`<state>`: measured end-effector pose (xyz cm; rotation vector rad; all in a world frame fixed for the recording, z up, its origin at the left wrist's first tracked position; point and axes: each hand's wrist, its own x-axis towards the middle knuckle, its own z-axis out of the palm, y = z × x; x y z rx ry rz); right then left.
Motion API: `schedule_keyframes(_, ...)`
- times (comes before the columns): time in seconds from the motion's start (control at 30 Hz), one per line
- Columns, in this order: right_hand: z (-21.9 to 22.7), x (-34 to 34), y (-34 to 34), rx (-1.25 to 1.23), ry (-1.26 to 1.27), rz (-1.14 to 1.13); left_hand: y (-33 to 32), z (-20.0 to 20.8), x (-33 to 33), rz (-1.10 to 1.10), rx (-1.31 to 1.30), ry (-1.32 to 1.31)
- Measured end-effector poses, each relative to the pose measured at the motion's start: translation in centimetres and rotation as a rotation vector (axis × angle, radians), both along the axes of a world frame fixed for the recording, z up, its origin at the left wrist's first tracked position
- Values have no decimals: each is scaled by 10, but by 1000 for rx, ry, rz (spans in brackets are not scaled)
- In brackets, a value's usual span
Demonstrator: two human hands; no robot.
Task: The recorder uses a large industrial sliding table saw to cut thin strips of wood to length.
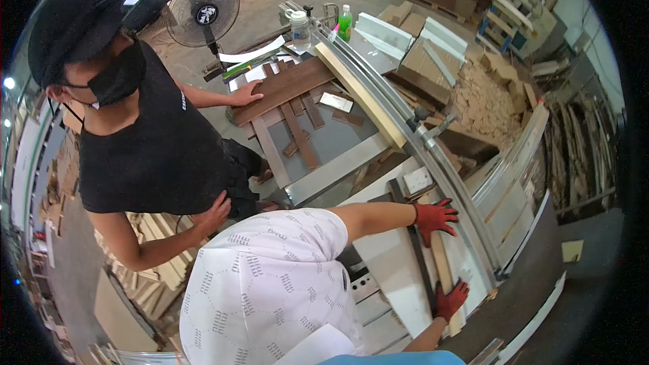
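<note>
A red glove covers my left hand (436, 220), which lies with fingers spread over a pale wood strip (441, 265), near the metal rail. My right hand (451, 299), also in a red glove, rests with its fingers apart on the near end of that strip. Just left of the strip runs a dark bar (417, 257). Both lie on a white panel (385, 250). A small white box-like piece (418, 180) sits beyond my left hand. My left arm reaches across from a white patterned sleeve.
A person in black (152, 142) stands at the left, one hand on a brown board (284, 91). Brown slats (297, 128) lie on the frame table. A long metal rail (443, 162) borders the work. Beyond are a fan (204, 13), a green bottle (345, 23) and wood offcuts (480, 105).
</note>
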<state>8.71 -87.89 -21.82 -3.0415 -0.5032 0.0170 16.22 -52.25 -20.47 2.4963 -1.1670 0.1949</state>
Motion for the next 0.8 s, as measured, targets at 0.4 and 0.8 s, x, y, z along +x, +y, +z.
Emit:
schedule_keyframes(0.4,2,-3,-8,2,-95,24,0,-20,0,32,-191,-136)
schedule_keyframes(0.8,8,2,0,40,-68,7,-23,-31,-7,247,-3,-16)
